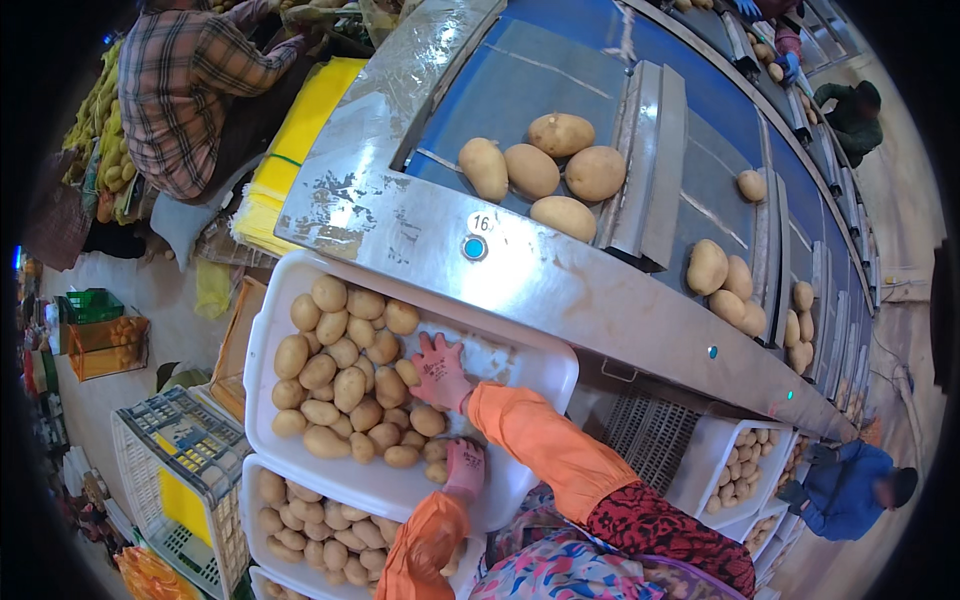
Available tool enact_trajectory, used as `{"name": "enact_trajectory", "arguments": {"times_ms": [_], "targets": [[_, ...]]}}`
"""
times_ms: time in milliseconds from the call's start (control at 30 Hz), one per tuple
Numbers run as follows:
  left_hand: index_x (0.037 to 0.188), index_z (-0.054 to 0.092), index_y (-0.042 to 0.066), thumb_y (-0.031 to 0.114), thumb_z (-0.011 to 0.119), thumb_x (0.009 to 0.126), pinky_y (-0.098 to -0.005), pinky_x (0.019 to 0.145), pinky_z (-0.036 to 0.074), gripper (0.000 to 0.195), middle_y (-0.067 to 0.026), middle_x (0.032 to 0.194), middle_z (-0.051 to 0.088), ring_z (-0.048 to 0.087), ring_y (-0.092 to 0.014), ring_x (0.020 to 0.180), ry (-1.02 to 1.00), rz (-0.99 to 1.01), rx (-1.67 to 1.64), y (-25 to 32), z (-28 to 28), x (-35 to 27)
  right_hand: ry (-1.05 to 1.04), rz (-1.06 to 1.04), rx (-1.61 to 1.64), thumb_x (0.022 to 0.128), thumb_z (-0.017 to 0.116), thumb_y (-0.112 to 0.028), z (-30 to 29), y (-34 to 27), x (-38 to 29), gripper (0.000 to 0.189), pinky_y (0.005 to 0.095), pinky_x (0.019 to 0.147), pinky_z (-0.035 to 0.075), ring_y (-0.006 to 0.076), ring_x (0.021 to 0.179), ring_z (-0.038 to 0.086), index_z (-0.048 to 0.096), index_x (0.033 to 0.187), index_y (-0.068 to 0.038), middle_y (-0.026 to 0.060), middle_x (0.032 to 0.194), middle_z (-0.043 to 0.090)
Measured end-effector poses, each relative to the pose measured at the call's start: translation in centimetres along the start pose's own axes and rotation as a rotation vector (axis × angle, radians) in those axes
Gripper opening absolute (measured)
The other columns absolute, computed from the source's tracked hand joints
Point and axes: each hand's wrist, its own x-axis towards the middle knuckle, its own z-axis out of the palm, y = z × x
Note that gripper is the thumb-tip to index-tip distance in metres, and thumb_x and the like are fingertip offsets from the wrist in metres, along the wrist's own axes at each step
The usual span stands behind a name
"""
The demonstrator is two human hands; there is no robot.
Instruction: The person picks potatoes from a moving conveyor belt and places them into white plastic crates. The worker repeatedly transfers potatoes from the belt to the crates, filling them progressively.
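Observation:
My right hand (439,371), in a pink glove, lies palm down inside a white plastic tub (259,360), its fingers spread beside the right edge of a heap of potatoes (349,386). Nearer to me, my left hand (466,466), also gloved in pink, reaches over the tub's near side against potatoes at the heap's lower right corner; its fingertips are partly hard to make out. Neither hand grips a potato that I can see. Bare tub floor with dirt marks shows right of the heap. Orange sleeve covers reach over both forearms.
A metal-framed conveyor (420,225) with potatoes (562,169) on its blue belt borders the tub. A second tub of potatoes (322,532) adjoins below. Plastic crates (180,480) stand left. A person in plaid (172,97) sits upper left; another in blue (847,491) is at right.

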Motion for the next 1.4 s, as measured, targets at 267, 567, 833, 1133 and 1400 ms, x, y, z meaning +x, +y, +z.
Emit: {"name": "enact_trajectory", "arguments": {"times_ms": [267,567,833,1133,1400], "targets": [[0.131,0.066,0.016,0.022,0.056,0.097,-0.0513,0.101,0.04,0.036,-0.0049,0.13,0.062,0.055,-0.029,0.122,0.041,0.006,0.054,-1.4,-2.3,-0.6,-0.04,0.051,0.236,0.074,0.075,-0.059,1.7,1.2,-1.5,0.064,0.0614,0.09,0.042,0.0348,0.128,0.042,0.068,0.119,-0.014,0.0146,0.146,0.044],[0.133,0.062,0.019,0.029,0.045,0.101,-0.0524,0.101,0.038,0.037,-0.0115,0.137,0.054,0.049,-0.033,0.126,0.335,-0.216,0.161,0.3,2.4,0.5,0.012,0.079,0.06,0.076,0.072,-0.065,3.2,-0.5,-2.0,0.069,0.0627,0.095,0.04,0.0383,0.13,0.043,0.068,0.12,-0.012,0.0156,0.146,0.045],[0.126,0.068,0.02,0.044,0.077,0.079,-0.0669,0.094,0.044,0.054,-0.0072,0.137,0.051,0.046,-0.039,0.129,-0.005,-0.279,-0.508,-2.0,-3.6,-2.3,-0.299,0.34,1.607,0.084,0.08,-0.035,-3.9,4.1,-3.0,0.049,0.0333,0.09,0.051,0.0181,0.105,0.062,0.068,0.119,-0.002,0.008,0.113,0.068],[0.134,0.067,0.018,0.045,0.081,0.072,-0.0692,0.095,0.045,0.068,-0.0054,0.144,0.045,0.043,-0.043,0.133,-0.277,-0.252,-0.537,-2.2,-4.7,-0.2,-0.249,0.291,1.912,0.088,0.077,-0.028,-7.9,6.3,-7.3,0.048,0.0296,0.092,0.051,0.0143,0.105,0.064,0.065,0.124,0.001,0.005,0.115,0.068],[0.122,0.075,0.015,0.05,0.077,0.07,-0.0419,0.096,0.053,0.063,-0.0145,0.149,0.052,0.059,-0.029,0.125,-0.541,-0.014,-1.05,-7.3,-4.8,-1.5,-0.301,0.354,1.967,0.091,0.07,-0.036,-6.5,7.6,-10.1,0.043,0.0277,0.08,0.051,0.0113,0.094,0.065,0.069,0.119,-0.002,0.0015,0.107,0.07]]}}
